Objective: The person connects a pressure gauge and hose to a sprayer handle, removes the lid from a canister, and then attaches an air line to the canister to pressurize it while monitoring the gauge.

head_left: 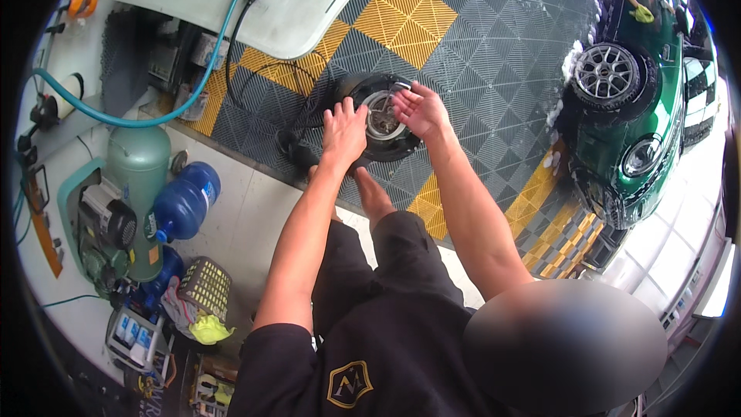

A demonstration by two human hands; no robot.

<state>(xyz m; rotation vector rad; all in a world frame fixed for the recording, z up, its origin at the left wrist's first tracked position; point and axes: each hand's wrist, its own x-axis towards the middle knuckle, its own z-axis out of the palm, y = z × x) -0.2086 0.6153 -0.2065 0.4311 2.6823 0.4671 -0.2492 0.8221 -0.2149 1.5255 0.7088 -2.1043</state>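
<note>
A round black machine (384,117) with a pale metal disc at its centre sits on the grey and yellow grid floor (478,38), straight ahead of the person looking down. Its dark outer ring is glossy, and the middle looks grimy. A black cable (255,69) loops away from it to the left.

Far left of the machine, a green tank (137,177) stands upright on the pale floor, with a teal hose (154,117) curving above it. Just right of the tank, still left of the machine, a blue water jug (184,202) lies tilted; what is inside cannot be seen. Below the jug, a woven basket (204,287) sits beside a yellow cloth (210,330); whether the basket holds anything is unclear.

The left hand (344,133) hovers flat over the machine's left edge, fingers spread and loose, gripping nothing; whether it touches the rim cannot be told. The right hand (421,110) is over the machine's upper right, palm turned up, fingers spread, also holding nothing.

Below the machine, the person's bare foot (373,197) rests on the floor near its edge.

Far right of the machine, a green car (656,108) stands wet with suds, its silver wheel (607,73) facing the machine. Beyond the car, another person's arm holds a yellow-green cloth (642,14) against the bodywork.
</note>
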